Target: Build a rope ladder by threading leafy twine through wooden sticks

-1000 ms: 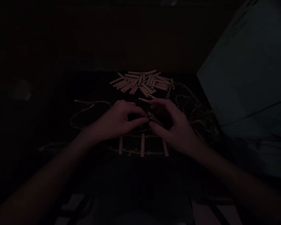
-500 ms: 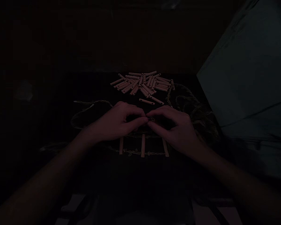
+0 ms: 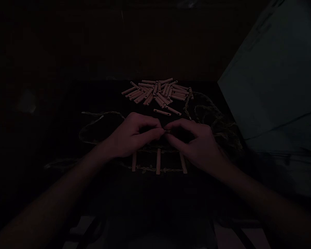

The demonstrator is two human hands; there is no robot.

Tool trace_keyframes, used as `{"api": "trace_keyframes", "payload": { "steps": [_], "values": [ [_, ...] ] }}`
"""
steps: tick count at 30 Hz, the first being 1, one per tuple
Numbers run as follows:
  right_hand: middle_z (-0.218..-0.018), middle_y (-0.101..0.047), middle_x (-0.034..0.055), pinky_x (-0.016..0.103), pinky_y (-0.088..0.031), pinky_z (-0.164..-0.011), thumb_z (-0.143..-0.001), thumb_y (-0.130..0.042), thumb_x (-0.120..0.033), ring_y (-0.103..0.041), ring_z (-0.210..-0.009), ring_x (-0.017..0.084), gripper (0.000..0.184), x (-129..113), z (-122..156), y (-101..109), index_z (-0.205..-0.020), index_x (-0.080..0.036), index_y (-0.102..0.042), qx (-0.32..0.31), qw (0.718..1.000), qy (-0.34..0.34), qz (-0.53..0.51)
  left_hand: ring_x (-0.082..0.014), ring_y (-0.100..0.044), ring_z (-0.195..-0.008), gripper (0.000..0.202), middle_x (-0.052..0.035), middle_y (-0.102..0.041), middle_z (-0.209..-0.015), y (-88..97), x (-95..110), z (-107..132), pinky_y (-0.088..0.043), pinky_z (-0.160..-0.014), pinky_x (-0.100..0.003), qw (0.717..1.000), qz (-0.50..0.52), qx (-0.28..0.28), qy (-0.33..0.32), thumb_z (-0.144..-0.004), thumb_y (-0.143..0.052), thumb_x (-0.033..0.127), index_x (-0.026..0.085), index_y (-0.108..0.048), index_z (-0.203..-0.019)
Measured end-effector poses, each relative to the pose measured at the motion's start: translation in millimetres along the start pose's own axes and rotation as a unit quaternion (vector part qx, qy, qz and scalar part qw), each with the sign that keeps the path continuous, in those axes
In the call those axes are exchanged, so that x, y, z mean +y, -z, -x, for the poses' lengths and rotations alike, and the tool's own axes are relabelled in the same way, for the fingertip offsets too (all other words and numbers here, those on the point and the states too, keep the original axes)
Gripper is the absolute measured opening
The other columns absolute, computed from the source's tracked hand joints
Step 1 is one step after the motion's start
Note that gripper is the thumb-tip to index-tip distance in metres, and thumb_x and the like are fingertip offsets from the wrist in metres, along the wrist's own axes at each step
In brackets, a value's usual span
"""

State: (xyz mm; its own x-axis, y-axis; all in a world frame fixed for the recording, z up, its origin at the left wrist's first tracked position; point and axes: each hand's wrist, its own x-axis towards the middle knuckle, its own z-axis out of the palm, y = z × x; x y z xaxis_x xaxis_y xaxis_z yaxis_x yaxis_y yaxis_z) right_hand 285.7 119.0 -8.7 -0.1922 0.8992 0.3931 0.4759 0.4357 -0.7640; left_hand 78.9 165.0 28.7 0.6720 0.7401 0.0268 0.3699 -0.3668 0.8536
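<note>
My left hand [image 3: 134,136] and my right hand [image 3: 197,140] meet at the centre, thumb and forefinger pinched on each. A short bit of twisted cord [image 3: 168,131] shows dimly between the fingertips; the fingers hide most of it. Just below them lies a small rope ladder [image 3: 147,169]. Its three wooden rungs [image 3: 158,161] stand across the cords, the outer ones partly behind my hands. Beyond my fingers, several drilled wooden sticks [image 3: 162,112] lie in a loose heap, two of them apart at its near side.
Loose cord [image 3: 207,107] trails in coils to the right of the heap. Another cord end [image 3: 103,113] loops out on the left, past my wrist. A pale slanted panel [image 3: 280,86] borders the dark work surface on the right. The scene is very dim.
My right fingertips have shifted slightly right, and the small cord loop seen between the fingers now looks thinner. The sticks and ladder lie as before.
</note>
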Motion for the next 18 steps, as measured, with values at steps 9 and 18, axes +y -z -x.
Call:
{"api": "trace_keyframes", "payload": {
  "steps": [9,18],
  "values": [
    [-0.095,-0.078,0.0011,0.036,-0.046,-0.081,-0.092,-0.071,-0.024,-0.07,-0.086,0.019,0.006,6,3,-6,-0.097,-0.023,-0.073,-0.011,0.997,0.061,0.049,-0.0072,-0.043,-0.059,0.036,0.005,-0.045,-0.062,-5.8,-3,-3,-0.033,-0.055,-0.02,1.0,-0.024,-0.013,-0.016,-0.098,-0.056,0.036,0.014,-0.055,-0.069],
    [-0.077,-0.075,0.0001,0.035,-0.038,-0.073,-0.096,-0.065,-0.024,-0.064,-0.073,0.016,0.015,3,1,-2,-0.084,-0.021,-0.073,-0.024,0.99,0.101,0.092,-0.0066,-0.034,-0.058,0.045,0.0047,-0.036,-0.06,-12.0,0,-5,-0.029,-0.051,-0.02,0.998,0.053,0.022,0.015,-0.096,-0.061,0.039,0.013,-0.051,-0.061]
  ]
}}
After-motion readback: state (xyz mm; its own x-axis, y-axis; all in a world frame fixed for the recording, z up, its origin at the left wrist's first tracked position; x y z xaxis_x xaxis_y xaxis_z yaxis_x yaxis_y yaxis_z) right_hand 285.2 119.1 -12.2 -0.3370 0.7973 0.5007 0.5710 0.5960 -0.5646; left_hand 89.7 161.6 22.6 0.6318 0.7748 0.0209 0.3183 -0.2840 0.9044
